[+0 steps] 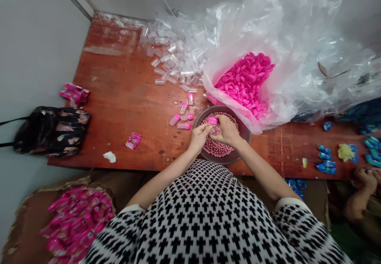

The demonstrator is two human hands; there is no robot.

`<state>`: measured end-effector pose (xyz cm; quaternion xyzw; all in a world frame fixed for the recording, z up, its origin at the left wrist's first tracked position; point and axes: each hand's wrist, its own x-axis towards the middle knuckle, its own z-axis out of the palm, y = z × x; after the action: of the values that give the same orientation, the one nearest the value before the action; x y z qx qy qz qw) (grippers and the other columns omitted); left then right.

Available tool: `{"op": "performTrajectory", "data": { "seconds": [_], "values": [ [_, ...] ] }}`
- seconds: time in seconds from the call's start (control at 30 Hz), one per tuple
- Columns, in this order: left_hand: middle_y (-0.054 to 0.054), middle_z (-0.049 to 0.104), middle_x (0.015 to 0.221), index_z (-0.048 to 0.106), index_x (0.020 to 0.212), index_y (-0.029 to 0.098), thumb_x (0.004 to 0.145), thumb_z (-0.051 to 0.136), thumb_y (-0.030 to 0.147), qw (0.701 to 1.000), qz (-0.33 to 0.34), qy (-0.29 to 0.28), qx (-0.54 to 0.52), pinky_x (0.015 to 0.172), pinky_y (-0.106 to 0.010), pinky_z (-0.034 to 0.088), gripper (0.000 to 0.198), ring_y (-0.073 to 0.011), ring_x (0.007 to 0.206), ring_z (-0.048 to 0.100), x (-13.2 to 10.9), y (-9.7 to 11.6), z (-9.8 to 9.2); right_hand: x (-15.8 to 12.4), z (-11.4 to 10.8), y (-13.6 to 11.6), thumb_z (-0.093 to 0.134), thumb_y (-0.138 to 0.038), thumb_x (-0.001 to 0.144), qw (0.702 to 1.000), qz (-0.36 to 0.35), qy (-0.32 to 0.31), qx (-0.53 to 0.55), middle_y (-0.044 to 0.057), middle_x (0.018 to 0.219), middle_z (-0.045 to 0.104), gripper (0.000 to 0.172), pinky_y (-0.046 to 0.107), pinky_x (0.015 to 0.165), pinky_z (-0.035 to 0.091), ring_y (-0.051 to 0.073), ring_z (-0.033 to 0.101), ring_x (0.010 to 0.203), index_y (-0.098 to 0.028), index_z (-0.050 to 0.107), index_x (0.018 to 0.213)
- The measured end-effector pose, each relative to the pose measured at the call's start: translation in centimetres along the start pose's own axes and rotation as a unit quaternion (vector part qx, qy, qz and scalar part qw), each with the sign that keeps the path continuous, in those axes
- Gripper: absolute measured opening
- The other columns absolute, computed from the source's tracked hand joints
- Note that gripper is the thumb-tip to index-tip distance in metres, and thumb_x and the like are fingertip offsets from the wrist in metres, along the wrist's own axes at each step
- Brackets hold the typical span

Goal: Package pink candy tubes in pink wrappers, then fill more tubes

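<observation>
At the table [107, 97], clamping a pink-capped vial [212, 121] in left fingers [205, 128] and right fingers [221, 119], with five filled vials [186, 117] nearby, many clear tubes [172, 60] seemingly unfilled.

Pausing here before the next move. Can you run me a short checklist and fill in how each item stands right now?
1. Bottle held: ok, the left hand and right hand are both on it.
2. Pink cap on the bottle: ok, it sits on top.
3. Cap fully closed: cannot tell, too small to judge.
4. Bowl beneath the hands: ok, with beads in it.
5. Five capped bottles left of the bowl all upright: not ok, at least two lie on their sides.
6. Bag of pink pieces open: ok.
</observation>
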<state>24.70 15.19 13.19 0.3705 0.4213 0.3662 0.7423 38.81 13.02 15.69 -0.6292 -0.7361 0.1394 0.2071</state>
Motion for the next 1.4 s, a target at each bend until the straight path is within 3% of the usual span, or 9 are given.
{"op": "performTrajectory", "data": {
  "seconds": [0.17,0.33,0.5,0.6,0.77,0.97,1.17,1.33,1.4],
  "values": [
    [0.0,0.064,0.069,0.067,0.077,0.014,0.071,0.068,0.04,1.0,0.012,-0.007,0.028,0.064,-0.023,0.044,0.027,-0.0103,0.063,0.055,0.4,-0.1,-0.6,0.6,0.5,0.2,0.066,-0.036,0.069,0.999,0.004,-0.022,0.043,0.016,0.107,0.059,0.055,0.044,0.084,0.048,0.03,0.057,0.099,-0.014,0.047,0.116],
    [-0.003,0.069,0.081,0.067,0.09,0.015,0.07,0.068,0.042,0.997,0.049,0.042,0.035,0.07,-0.027,0.049,0.033,-0.0126,0.067,0.06,3.0,-0.1,-4.3,0.5,1.1,3.0,0.071,-0.044,0.069,0.987,0.065,-0.033,0.141,0.017,0.129,0.05,0.09,0.042,0.089,0.046,0.026,0.056,0.107,-0.016,0.024,0.139],
    [-0.006,0.071,0.088,0.067,0.101,0.013,0.077,0.062,0.028,0.959,0.074,0.157,0.224,0.078,-0.029,0.049,0.029,-0.0162,0.08,0.063,5.8,-1.4,-11.0,-1.5,3.9,5.3,0.054,-0.037,0.086,0.98,0.169,-0.083,0.065,0.014,0.106,0.064,0.035,0.037,0.082,0.047,0.022,0.063,0.089,-0.015,0.056,0.112],
    [-0.008,0.071,0.099,0.065,0.108,0.01,0.077,0.062,0.022,0.927,0.076,0.18,0.32,0.088,-0.034,0.046,0.034,-0.0207,0.093,0.063,5.6,-2.1,-12.7,-2.1,6.0,3.9,0.05,-0.035,0.088,0.968,0.214,-0.135,0.0,0.015,0.1,0.067,0.026,0.036,0.08,0.046,0.024,0.064,0.088,-0.015,0.061,0.1],
    [-0.01,0.068,0.11,0.063,0.114,0.015,0.083,0.056,0.026,0.919,0.154,0.121,0.343,0.093,-0.034,0.045,0.034,-0.0201,0.102,0.062,2.6,-2.1,-9.7,-1.5,9.3,1.9,0.06,-0.042,0.08,0.933,0.345,-0.101,0.022,0.017,0.093,0.067,0.045,0.039,0.079,0.045,0.028,0.064,0.088,-0.013,0.054,0.113],
    [-0.011,0.068,0.108,0.06,0.117,0.016,0.085,0.053,0.022,0.916,0.166,0.024,0.365,0.091,-0.035,0.048,0.034,-0.0185,0.098,0.064,1.3,-2.8,-5.1,-1.5,11.1,3.5,0.064,-0.032,0.073,0.92,0.331,-0.028,0.207,0.01,0.092,0.067,0.029,0.035,0.082,0.046,0.021,0.062,0.085,-0.013,0.059,0.095],
    [-0.012,0.063,0.121,0.058,0.119,0.016,0.079,0.055,0.016,0.905,0.148,-0.016,0.4,0.099,-0.041,0.043,0.04,-0.0226,0.111,0.058,2.5,-4.2,-3.4,-2.3,8.9,3.1,0.058,-0.036,0.076,0.903,0.269,0.01,0.334,0.007,0.104,0.067,0.032,0.033,0.079,0.052,0.018,0.064,0.089,-0.018,0.058,0.102],
    [-0.008,0.068,0.109,0.062,0.108,0.018,0.084,0.053,0.025,0.929,0.167,-0.046,0.327,0.092,-0.034,0.046,0.027,-0.0185,0.101,0.062,2.2,-3.1,-2.2,-3.6,6.0,2.9,0.06,-0.041,0.075,0.867,0.213,0.025,0.45,0.005,0.102,0.068,0.037,0.034,0.075,0.054,0.017,0.065,0.082,-0.02,0.059,0.106],
    [-0.008,0.067,0.107,0.062,0.108,0.018,0.085,0.052,0.027,0.923,0.178,-0.056,0.338,0.091,-0.033,0.047,0.027,-0.0179,0.1,0.062,1.8,-2.4,-2.3,-4.2,4.9,3.6,0.06,-0.042,0.075,0.876,0.218,0.02,0.43,0.005,0.1,0.068,0.037,0.032,0.072,0.054,0.016,0.065,0.078,-0.02,0.061,0.105]
  ]
}}
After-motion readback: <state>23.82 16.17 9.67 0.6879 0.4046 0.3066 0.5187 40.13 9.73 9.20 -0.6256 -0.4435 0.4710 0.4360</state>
